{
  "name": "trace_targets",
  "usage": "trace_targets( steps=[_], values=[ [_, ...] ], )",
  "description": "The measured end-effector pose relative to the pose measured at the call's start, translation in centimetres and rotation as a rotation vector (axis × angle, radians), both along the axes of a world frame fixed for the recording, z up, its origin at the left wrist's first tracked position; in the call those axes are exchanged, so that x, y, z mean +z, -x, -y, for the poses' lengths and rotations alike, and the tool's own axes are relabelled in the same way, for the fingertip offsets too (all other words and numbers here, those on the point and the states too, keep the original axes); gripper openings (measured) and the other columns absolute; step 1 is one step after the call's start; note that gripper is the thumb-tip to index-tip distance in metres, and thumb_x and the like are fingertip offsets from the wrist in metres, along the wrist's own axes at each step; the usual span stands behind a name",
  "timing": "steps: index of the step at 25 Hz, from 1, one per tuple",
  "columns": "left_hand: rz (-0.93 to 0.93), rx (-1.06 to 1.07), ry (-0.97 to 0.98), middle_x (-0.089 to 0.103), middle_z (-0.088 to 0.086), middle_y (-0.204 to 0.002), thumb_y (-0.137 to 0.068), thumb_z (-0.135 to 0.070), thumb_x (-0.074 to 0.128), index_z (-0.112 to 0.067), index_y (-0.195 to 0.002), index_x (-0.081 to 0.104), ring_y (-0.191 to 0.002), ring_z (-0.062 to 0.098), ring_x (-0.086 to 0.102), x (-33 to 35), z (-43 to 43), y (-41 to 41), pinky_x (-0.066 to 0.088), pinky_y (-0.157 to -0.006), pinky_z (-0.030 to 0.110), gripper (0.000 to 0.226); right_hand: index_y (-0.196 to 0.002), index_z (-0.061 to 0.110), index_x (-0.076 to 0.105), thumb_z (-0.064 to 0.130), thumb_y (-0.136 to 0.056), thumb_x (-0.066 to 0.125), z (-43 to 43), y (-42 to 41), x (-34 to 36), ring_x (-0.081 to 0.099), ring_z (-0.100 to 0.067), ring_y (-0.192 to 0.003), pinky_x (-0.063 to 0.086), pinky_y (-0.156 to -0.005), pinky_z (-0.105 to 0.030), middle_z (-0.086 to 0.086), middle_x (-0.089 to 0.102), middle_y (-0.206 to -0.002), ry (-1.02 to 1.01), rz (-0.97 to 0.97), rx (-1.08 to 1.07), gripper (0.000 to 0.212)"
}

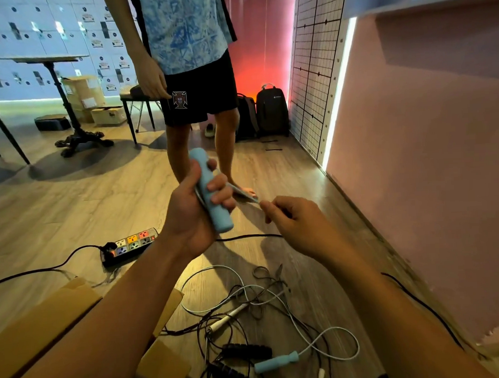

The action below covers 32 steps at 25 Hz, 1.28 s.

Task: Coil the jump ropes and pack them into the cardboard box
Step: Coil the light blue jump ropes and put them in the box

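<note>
My left hand (197, 209) grips a light blue jump rope handle (211, 191) upright in front of me, with strands of its pale cord pressed against it. My right hand (290, 218) pinches that cord (244, 193) just to the right of the handle. On the floor below lies a tangle of ropes (263, 309): the other blue handle (276, 361), black handles (246, 350) and a white handle (226, 320). An open cardboard box (47, 323) sits at lower left, partly hidden by my left arm.
A person stands just ahead, legs (226, 149) behind my hands. A power strip (130, 245) with a black cable lies on the wooden floor to the left. A pink wall (429, 165) runs along the right. Backpacks (271, 109), a table and chairs stand farther back.
</note>
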<state>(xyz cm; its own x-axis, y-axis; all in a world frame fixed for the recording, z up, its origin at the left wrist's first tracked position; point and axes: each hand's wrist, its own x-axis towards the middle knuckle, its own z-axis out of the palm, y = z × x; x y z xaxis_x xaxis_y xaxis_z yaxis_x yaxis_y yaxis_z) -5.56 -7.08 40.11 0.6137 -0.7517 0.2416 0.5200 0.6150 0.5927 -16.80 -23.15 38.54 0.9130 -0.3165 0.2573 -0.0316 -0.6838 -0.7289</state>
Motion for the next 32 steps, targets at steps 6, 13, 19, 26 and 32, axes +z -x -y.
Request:
trace_targets(
  steps=[6, 13, 19, 26, 32],
  values=[
    [-0.267, 0.432, 0.052, 0.050, -0.002, -0.072, -0.103, -0.036, 0.046, -0.018, -0.101, 0.050, -0.061, 0.009, 0.051, -0.4, -0.6, -2.2, 0.048, -0.072, 0.027, 0.019, -0.089, 0.023, 0.072, 0.049, -0.100, 0.047, -0.3, -0.1, -0.2, 0.051, -0.010, -0.061, 0.040, -0.059, -0.030, 0.001, 0.061, -0.072, 0.117, -0.141, 0.154, 0.038],
    [-0.237, 0.971, -0.278, 0.049, -0.004, -0.073, -0.103, -0.039, 0.045, -0.021, -0.105, 0.048, -0.060, 0.007, 0.051, -1.0, -1.4, -4.3, 0.051, -0.073, 0.030, 0.018, -0.092, 0.026, 0.075, 0.048, -0.095, 0.055, -0.9, 0.2, 0.0, 0.054, -0.011, -0.060, 0.045, -0.058, -0.034, 0.007, 0.063, -0.070, 0.165, -0.093, 0.293, 0.030],
    [0.400, 0.726, -0.850, 0.048, 0.001, -0.071, -0.106, -0.036, 0.037, -0.015, -0.100, 0.049, -0.055, 0.008, 0.050, -2.9, -1.0, -3.4, 0.048, -0.058, 0.027, 0.025, -0.100, 0.021, 0.076, 0.034, -0.094, 0.064, -0.9, 0.5, 0.4, 0.056, -0.004, -0.063, 0.043, -0.057, -0.020, 0.009, 0.065, -0.075, 0.121, 0.111, 0.231, 0.019],
    [0.824, -0.073, -1.070, 0.051, 0.001, -0.061, -0.100, -0.061, 0.022, -0.013, -0.080, 0.054, -0.049, 0.011, 0.047, -2.2, 0.3, -0.1, 0.043, -0.051, 0.028, 0.061, -0.075, 0.019, 0.068, 0.064, -0.075, 0.065, 0.7, 1.0, 1.1, 0.049, -0.006, -0.050, 0.035, -0.047, -0.013, 0.019, 0.049, -0.058, 0.218, 0.399, -0.164, 0.045],
    [0.481, -0.249, -0.602, 0.036, 0.000, -0.052, -0.100, -0.047, 0.024, -0.015, -0.068, 0.047, -0.041, 0.012, 0.034, -0.5, 1.1, 1.6, 0.036, -0.044, 0.025, 0.051, -0.056, 0.021, 0.055, 0.079, -0.068, 0.056, 2.3, 0.4, 0.7, 0.045, -0.012, -0.048, 0.046, -0.051, -0.036, 0.003, 0.053, -0.052, 0.077, 0.276, -0.308, 0.060]
  ],
)
